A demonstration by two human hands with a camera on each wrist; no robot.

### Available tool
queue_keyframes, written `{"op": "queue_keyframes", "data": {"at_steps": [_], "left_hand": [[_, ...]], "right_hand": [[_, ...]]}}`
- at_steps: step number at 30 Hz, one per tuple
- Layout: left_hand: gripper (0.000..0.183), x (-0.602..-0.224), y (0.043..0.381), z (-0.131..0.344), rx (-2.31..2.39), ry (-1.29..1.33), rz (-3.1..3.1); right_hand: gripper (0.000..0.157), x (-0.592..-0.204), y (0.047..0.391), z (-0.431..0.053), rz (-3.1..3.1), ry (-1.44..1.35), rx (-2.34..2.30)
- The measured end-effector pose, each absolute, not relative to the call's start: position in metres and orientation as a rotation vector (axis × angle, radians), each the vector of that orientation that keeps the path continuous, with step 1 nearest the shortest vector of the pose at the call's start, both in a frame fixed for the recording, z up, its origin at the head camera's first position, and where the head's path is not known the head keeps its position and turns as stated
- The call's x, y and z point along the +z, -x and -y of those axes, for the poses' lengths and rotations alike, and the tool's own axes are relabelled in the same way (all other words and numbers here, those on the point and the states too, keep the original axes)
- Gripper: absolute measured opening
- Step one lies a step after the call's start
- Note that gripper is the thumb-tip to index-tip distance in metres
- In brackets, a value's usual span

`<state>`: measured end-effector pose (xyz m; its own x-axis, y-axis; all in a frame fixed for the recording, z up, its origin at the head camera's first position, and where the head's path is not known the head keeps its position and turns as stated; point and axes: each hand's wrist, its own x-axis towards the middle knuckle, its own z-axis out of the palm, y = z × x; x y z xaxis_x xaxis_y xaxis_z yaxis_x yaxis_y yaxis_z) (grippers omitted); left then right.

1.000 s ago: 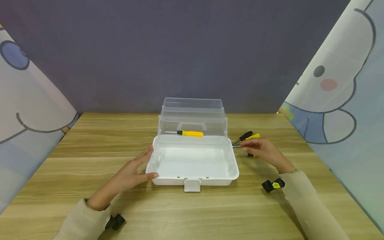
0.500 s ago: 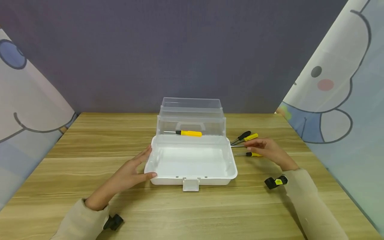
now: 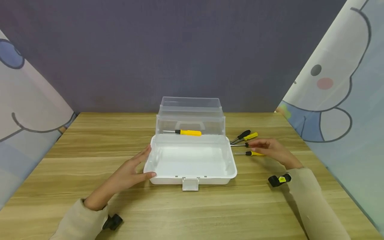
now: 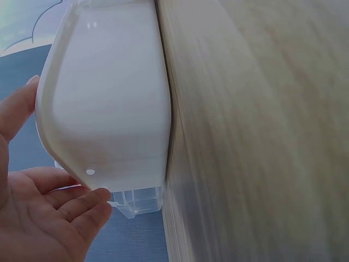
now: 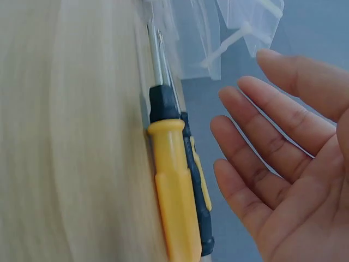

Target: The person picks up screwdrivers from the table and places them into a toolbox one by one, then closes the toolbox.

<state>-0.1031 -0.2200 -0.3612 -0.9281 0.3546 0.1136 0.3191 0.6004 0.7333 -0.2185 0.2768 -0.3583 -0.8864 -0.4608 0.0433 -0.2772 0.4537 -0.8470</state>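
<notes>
A white toolbox (image 3: 192, 160) with raised, clear stepped trays (image 3: 190, 113) stands in the head view's middle. My left hand (image 3: 127, 173) rests at its left end, thumb on the front corner and straight fingers along the side. In the left wrist view the fingertips (image 4: 98, 196) touch the far corner. A yellow screwdriver (image 3: 189, 132) lies in the lowest tray. My right hand (image 3: 273, 151) hovers with parted fingers over a screwdriver (image 3: 246, 145), whose handle it hides. Nearest the front is another yellow-handled screwdriver (image 5: 174, 180), partly under the hand in the head view.
Behind the right hand lie a black-handled screwdriver (image 3: 244, 134) and a yellow-handled one (image 3: 250, 136), their shafts pointing toward the box. A latch (image 3: 190, 184) hangs at the box front. A dark panel (image 3: 186, 50) closes off the wooden table's (image 3: 192, 213) far edge.
My right hand has slid right, from the screwdriver shafts toward the handles, uncovering more of the two nearer screwdrivers. The left hand stays against the toolbox.
</notes>
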Motion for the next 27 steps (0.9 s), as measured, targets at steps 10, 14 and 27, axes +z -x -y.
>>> {"op": "queue_keyframes", "data": {"at_steps": [10,14,27], "left_hand": [[0.088,-0.358,0.103,0.221,1.25,-0.571,-2.776],[0.088,-0.359,0.102,0.221,1.263,-0.576,-2.763],[0.089,-0.359,0.102,0.22,1.272,-0.581,-2.761]], "right_hand": [[0.038,-0.362,0.221,-0.285,-2.485,0.604,-1.406],[0.039,-0.362,0.221,-0.285,-2.497,0.57,-1.381],[0.042,-0.362,0.221,-0.293,-2.54,0.482,-1.302]]}}
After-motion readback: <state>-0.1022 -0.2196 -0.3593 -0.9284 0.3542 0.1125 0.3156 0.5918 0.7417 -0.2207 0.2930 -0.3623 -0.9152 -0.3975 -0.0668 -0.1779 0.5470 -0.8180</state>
